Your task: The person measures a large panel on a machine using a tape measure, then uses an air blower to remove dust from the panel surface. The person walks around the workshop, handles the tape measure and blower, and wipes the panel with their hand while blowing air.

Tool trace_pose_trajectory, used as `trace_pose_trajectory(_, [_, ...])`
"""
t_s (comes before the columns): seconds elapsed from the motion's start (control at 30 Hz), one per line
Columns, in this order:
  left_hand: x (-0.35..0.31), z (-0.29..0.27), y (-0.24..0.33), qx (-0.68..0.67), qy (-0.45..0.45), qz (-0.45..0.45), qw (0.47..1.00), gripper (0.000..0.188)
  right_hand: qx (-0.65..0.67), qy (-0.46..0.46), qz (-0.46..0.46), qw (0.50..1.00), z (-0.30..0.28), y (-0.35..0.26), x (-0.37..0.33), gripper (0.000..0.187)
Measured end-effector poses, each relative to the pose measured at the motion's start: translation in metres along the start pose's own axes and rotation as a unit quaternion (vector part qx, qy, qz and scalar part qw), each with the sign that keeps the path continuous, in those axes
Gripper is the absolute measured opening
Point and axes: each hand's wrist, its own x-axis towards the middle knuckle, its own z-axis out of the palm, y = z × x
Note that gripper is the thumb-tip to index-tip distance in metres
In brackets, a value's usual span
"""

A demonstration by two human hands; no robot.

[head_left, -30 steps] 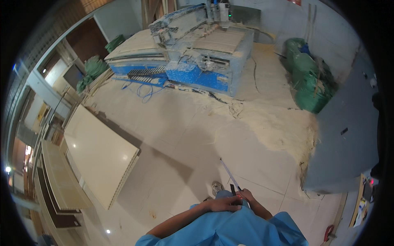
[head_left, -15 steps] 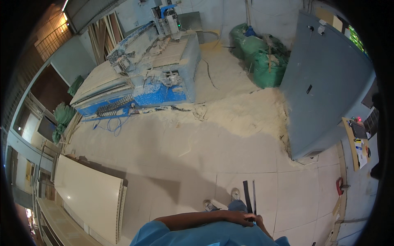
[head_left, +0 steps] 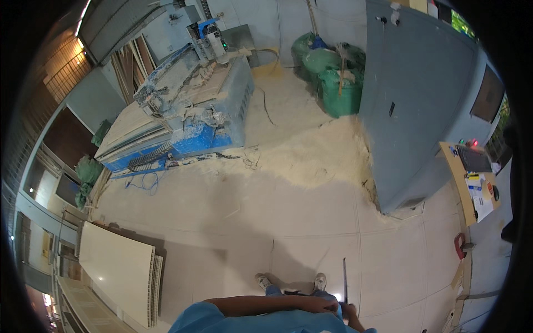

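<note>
Close to my body at the bottom, my right hand is closed around the lower end of a long, thin, dark strip. The strip points away from me over the tiled floor. My left forearm crosses in front of my blue shirt, and my left hand lies right beside the right one. Its fingers look curled, but what they hold is hidden. A small dark shape shows between my shoes, just beyond the left forearm; its kind is unclear.
Ahead on the left stands a dusty blue CNC router. Sawdust covers the floor near green sacks and a tall grey cabinet. Pale panels are stacked at left. A small desk with a keyboard is at right.
My view has turned slightly right. The wide black strip beside the thin one no longer stands there, and a dark shape shows between my shoes. My feet are now level.
</note>
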Motion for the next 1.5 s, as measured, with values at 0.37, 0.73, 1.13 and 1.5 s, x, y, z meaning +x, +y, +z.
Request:
trace_pose_trajectory(0.37, [0.045,0.059,0.044,0.044,0.114,-0.103,0.987,0.05,0.214,-0.093,-0.146,0.961,-0.11,-0.059,0.085,0.045])
trace_pose_trajectory(0.73, [0.101,0.172,0.044,-0.141,0.187,-0.038,0.971,0.046,-0.005,-0.094,-0.211,0.973,-0.112,0.018,0.017,0.074])
trace_pose_trajectory(1.13, [0.126,0.219,0.004,-0.208,0.289,-0.006,0.934,0.048,0.139,-0.066,-0.191,0.969,-0.216,0.105,-0.015,0.069])
trace_pose_trajectory(1.5, [0.143,0.09,0.01,-0.386,0.636,0.167,0.647,0.042,-0.014,-0.283,-0.522,0.804,-0.308,0.008,-0.091,0.053])
